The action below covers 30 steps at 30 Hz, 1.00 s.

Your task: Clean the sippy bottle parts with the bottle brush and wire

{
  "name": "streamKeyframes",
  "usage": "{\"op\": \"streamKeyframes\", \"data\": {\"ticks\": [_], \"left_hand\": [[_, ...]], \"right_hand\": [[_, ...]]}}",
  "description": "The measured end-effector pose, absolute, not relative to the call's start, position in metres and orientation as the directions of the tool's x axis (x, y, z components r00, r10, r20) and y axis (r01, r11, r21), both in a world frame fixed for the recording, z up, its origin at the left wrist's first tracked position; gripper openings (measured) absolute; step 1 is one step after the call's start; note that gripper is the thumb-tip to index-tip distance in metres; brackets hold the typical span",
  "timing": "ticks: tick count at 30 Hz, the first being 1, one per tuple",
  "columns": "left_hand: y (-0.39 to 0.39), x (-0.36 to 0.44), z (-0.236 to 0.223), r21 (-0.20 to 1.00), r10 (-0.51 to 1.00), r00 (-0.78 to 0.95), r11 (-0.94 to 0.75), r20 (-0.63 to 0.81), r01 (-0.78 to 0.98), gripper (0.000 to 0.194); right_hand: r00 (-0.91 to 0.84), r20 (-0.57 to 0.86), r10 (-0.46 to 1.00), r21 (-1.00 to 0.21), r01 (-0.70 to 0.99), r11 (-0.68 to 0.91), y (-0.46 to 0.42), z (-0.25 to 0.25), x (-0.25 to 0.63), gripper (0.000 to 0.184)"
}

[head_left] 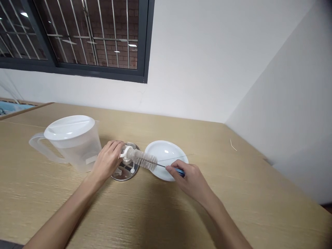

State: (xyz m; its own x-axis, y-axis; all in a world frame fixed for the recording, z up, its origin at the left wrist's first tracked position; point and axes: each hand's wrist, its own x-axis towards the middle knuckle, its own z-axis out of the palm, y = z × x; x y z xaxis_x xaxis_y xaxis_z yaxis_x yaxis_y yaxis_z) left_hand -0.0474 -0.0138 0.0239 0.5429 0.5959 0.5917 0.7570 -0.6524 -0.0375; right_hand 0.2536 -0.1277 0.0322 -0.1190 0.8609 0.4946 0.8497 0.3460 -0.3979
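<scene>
My right hand (190, 178) is closed round the blue handle of a bottle brush (146, 160) with white bristles. The brush points left, and its tip end is at the mouth of a small clear vessel with a white collar (127, 151); how far in it reaches I cannot tell. My left hand (110, 157) grips that vessel, hiding most of its body. Below it lies a round shiny metal plate (124, 175) bearing small clear and white parts. A white dish (166, 147) sits behind the brush, with a thin wire (177, 157) across it.
A translucent plastic jug (74, 148) with a white lid stands left of my left hand. On the right of the wooden table (160, 214) lies a thin pale strip (232, 145). A white wall (192, 69) and barred window (93, 34) rise behind.
</scene>
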Motion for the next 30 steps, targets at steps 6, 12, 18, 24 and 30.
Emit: {"op": "streamKeyframes", "data": {"ticks": [6, 12, 18, 24, 30], "left_hand": [[-0.013, -0.053, 0.028, 0.009, 0.668, 0.497, -0.602, 0.554, 0.799, 0.037], [-0.011, -0.059, 0.029, 0.106, 0.716, 0.486, -0.608, 0.501, 0.787, 0.033], [-0.011, -0.06, 0.029, 0.065, 0.663, 0.522, -0.649, 0.536, 0.758, 0.035], [-0.012, -0.057, 0.029, 0.011, 0.661, 0.524, -0.626, 0.538, 0.779, 0.036], [-0.007, -0.067, 0.03, 0.04, 0.695, 0.486, -0.593, 0.53, 0.804, 0.032]], "right_hand": [[-0.357, 0.745, 0.564, -0.021, 0.832, 0.554, -0.125, 0.021, 0.266, 0.026], [-0.393, 0.765, 0.51, 0.006, 0.796, 0.605, -0.13, 0.022, 0.269, 0.038], [-0.32, 0.828, 0.46, -0.036, 0.789, 0.613, -0.127, 0.025, 0.257, 0.017], [-0.126, 0.731, 0.671, -0.299, 0.824, 0.481, -0.125, 0.021, 0.253, 0.017], [-0.369, 0.801, 0.471, 0.077, 0.844, 0.531, -0.121, 0.01, 0.262, 0.03]]}}
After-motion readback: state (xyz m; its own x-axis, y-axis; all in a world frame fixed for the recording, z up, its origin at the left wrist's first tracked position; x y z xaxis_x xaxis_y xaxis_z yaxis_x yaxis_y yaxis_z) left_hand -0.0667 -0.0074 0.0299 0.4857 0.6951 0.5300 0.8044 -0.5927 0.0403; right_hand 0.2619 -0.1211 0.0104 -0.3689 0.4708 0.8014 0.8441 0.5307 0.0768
